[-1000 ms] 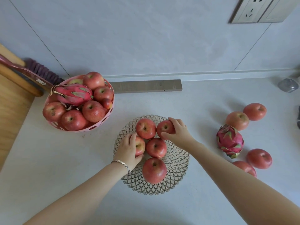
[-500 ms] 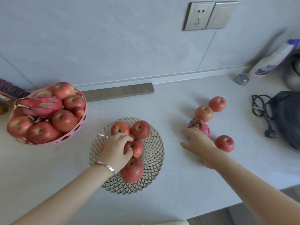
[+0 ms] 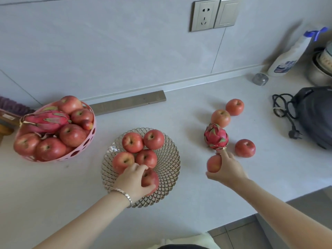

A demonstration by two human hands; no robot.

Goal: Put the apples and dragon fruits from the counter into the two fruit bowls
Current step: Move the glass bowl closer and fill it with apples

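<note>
A glass lattice bowl (image 3: pixel 168 159) at the centre holds several red apples. My left hand (image 3: pixel 133 182) rests on the nearest apple (image 3: pixel 151 180) in it, fingers curled over it. My right hand (image 3: pixel 227 169) grips a red apple (image 3: pixel 213 163) on the counter to the right. Just beyond that hand lies a dragon fruit (image 3: pixel 216 136). Three more apples lie loose on the counter (image 3: pixel 245 148) (image 3: pixel 220 118) (image 3: pixel 234 106). At the left, a pink perforated bowl (image 3: pixel 79 151) is piled with apples and a dragon fruit (image 3: pixel 45 121).
A dark appliance (image 3: pixel 316 115) with a black cord and plug (image 3: pixel 287 112) sits at the right. A white bottle (image 3: pixel 291 58) and a small metal cap (image 3: pixel 260 79) stand by the wall. A grey bar (image 3: pixel 129 102) lies along the backsplash. The counter edge runs at bottom right.
My right hand left the glass bowl, swept right past the dragon fruit and closed on a loose apple. My left hand slid down onto the nearest apple. The view shifted right.
</note>
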